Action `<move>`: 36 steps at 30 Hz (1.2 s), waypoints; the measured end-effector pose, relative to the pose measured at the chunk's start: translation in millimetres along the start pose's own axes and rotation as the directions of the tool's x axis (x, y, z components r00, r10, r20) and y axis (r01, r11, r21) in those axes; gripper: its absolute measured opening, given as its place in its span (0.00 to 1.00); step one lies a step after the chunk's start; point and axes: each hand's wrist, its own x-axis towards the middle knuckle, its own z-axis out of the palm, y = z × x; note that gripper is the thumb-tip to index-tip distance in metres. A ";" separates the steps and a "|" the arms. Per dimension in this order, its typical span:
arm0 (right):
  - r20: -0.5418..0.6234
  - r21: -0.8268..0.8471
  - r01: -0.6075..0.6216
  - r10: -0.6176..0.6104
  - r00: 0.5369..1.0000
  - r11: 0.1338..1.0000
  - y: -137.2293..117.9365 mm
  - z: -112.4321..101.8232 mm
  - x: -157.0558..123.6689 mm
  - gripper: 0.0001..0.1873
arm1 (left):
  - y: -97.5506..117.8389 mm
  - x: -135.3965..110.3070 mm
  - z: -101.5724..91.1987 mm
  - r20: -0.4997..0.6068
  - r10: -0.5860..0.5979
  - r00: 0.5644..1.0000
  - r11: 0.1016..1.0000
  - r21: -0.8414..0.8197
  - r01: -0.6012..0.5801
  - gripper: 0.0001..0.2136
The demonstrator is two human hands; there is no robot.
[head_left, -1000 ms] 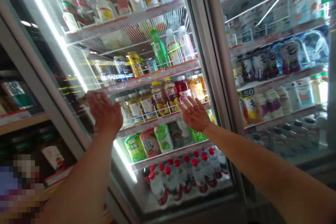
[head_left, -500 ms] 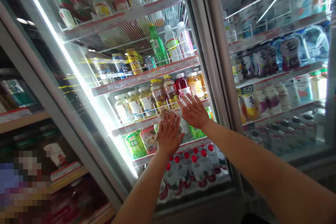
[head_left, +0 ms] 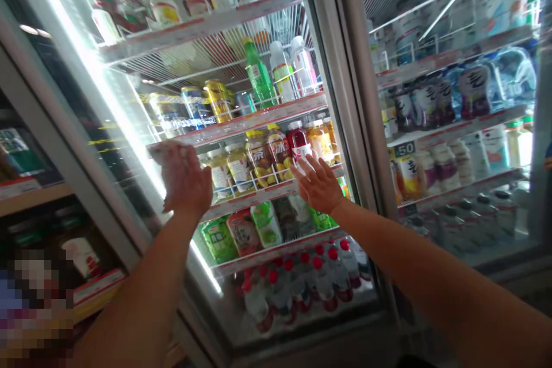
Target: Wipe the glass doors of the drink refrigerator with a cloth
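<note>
I face a lit drinks fridge behind a glass door (head_left: 142, 98). My left hand (head_left: 186, 181) presses a pale cloth (head_left: 163, 152) against the glass at the door's left side, level with the middle shelf; the cloth is blurred and shows only beyond my fingers. My right hand (head_left: 317, 185) lies flat on the same glass near the door's right frame (head_left: 345, 103), fingers stretched out and holding nothing. Behind the glass, between my hands, stand tea and juice bottles (head_left: 267, 155).
Red-capped water bottles (head_left: 302, 287) fill the bottom shelf, with green packs (head_left: 219, 240) above them. A second fridge (head_left: 452, 98) with purple and white bottles stands to the right. Dark wooden shelves (head_left: 26, 195) with goods are at the left.
My left hand swept the cloth across the glass: from the left to beside my right hand, then back left and slightly up. My right hand stayed flat in place.
</note>
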 end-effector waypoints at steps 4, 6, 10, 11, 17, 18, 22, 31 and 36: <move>-0.031 -0.043 0.028 -0.029 0.999 0.999 0.2 -1.4 1.9 0.29 | -33.0 4.4 -9.0 -0.110 -0.222 0.969 0.974 0.015 0.225 0.37; -0.035 -0.042 0.034 -0.035 0.999 0.999 0.7 -0.8 1.8 0.29 | -22.1 0.3 -4.1 -0.137 -0.252 0.958 0.968 -0.026 0.251 0.37; 0.004 -0.004 0.010 -0.010 1.000 1.000 1.0 0.2 0.2 0.30 | 44.3 -6.5 11.8 -0.052 -0.113 0.992 0.991 -0.074 0.109 0.38; 0.021 0.016 -0.003 0.002 1.000 1.000 1.1 -0.5 0.0 0.30 | 64.3 -8.4 16.3 -0.015 -0.059 0.998 0.993 -0.106 0.057 0.38; -0.007 0.144 -0.021 0.023 1.000 0.989 4.6 -9.7 1.7 0.36 | 163.8 -33.9 43.5 -0.055 0.344 0.937 0.884 -0.319 -0.343 0.35; -0.040 0.158 -0.008 0.015 0.999 0.987 5.2 -10.1 1.8 0.36 | 175.3 -39.5 46.9 -0.066 0.382 0.922 0.856 -0.351 -0.380 0.35; -0.131 0.124 0.015 0.002 0.991 0.992 4.9 -6.7 2.4 0.34 | 196.0 -56.0 49.7 -0.099 0.400 0.911 0.800 -0.447 -0.400 0.35; -0.113 0.147 0.034 -0.017 0.993 0.989 1.8 -9.4 5.5 0.31 | 56.1 -35.3 28.9 -0.327 -0.045 0.944 0.989 -0.145 -0.003 0.29; -0.088 0.189 0.050 -0.034 0.996 0.981 -2.6 -12.1 7.1 0.28 | 17.6 -32.9 35.0 -0.362 -0.179 0.915 0.984 -0.047 0.173 0.31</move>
